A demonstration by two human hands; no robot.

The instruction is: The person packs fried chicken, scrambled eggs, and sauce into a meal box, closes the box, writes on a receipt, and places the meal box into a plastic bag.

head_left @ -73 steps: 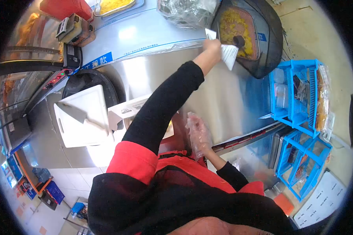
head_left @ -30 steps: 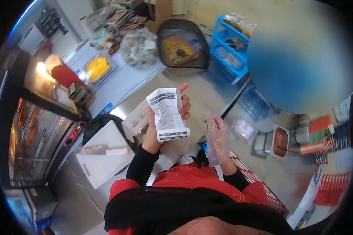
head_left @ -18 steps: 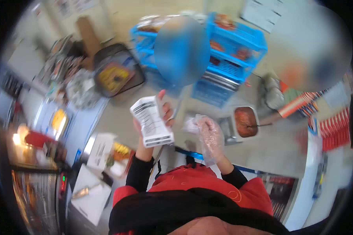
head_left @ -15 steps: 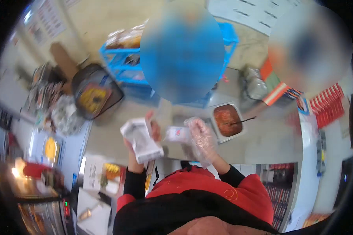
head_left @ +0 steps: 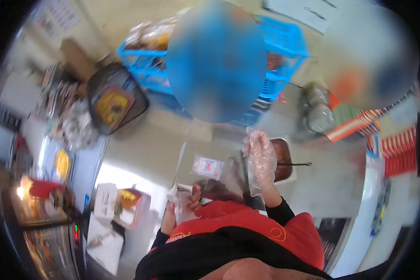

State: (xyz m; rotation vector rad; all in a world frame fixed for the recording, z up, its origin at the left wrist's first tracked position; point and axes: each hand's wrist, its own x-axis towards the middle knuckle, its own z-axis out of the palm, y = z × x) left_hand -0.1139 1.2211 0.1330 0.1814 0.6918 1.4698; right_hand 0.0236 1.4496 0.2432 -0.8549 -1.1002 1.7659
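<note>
My left hand (head_left: 193, 200) is closed around a white cardboard box (head_left: 182, 193), low in front of my red top. The box is partly hidden by the fingers and seen nearly from the side. A loose clear plastic glove covers my right hand (head_left: 261, 156), raised over the counter with its fingers bent together; whether anything is between them cannot be made out. Just right of that hand, partly behind it, is a tub of red sauce (head_left: 283, 170) with a dark-handled utensil (head_left: 294, 164) in it. A small white printed packet (head_left: 207, 168) lies on the counter between my hands.
Blue plastic crates (head_left: 284, 46) stand across the counter, partly behind a blurred patch. A dark bin (head_left: 137, 100) with a yellow packet sits at left. An open box with food (head_left: 128, 200) is at lower left. Clear-wrapped items (head_left: 319, 112) and red striped cartons (head_left: 399, 154) are at right.
My left hand has brought the white box down and towards my body, tilting it. My gloved right hand has moved right, away from the printed packet and up to the sauce tub.
</note>
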